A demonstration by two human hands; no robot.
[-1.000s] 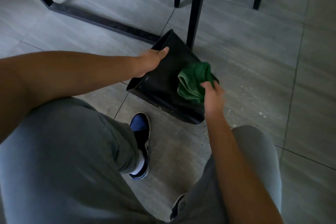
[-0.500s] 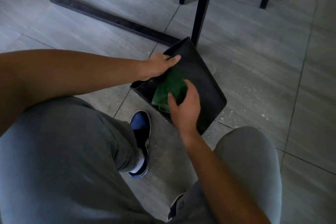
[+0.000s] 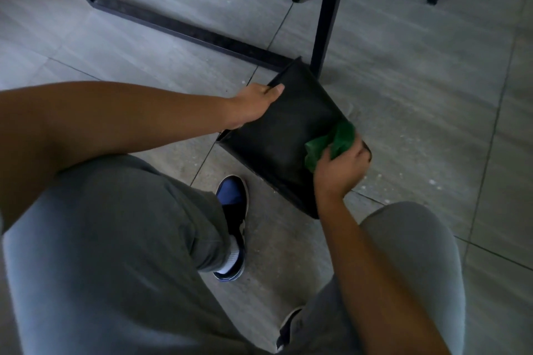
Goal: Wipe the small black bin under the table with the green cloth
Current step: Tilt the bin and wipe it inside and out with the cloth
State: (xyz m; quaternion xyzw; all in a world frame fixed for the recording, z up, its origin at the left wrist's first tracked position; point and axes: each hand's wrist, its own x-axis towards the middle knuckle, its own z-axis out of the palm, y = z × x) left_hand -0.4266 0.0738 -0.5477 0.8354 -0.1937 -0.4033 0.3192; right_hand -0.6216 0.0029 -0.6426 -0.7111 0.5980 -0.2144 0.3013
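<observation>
Head view, looking down past 2 knees in grey trousers to a tiled floor (image 3: 418, 112). A small black bin (image 3: 277, 135) lies tipped on the floor, its far corner touching the upright leg of a black bench frame (image 3: 324, 17), with the frame's floor rail running off to the far left. The left hand (image 3: 253, 105) grips the bin's far-left edge, thumb laid over the broad upturned side, steadying it. The right hand (image 3: 339, 166) is closed around a bunched green cloth (image 3: 331, 143), pressed against the bin's right edge.

Half a second ago the cloth sat near the left hand on the same face; it has now swept across to the right edge, where it also was 1 second ago. That reads as a back-and-forth stroke, so the wiping looks well under way on this side. Whether the other sides or the inside have been done cannot be told.

The floor is large grey tiles with dark joints, and pale specks lie scattered near the bin on the right. A blue and black shoe (image 3: 232, 210) rests just left of the bin. 2 dark furniture legs stand at the far edge. The light is dim.
</observation>
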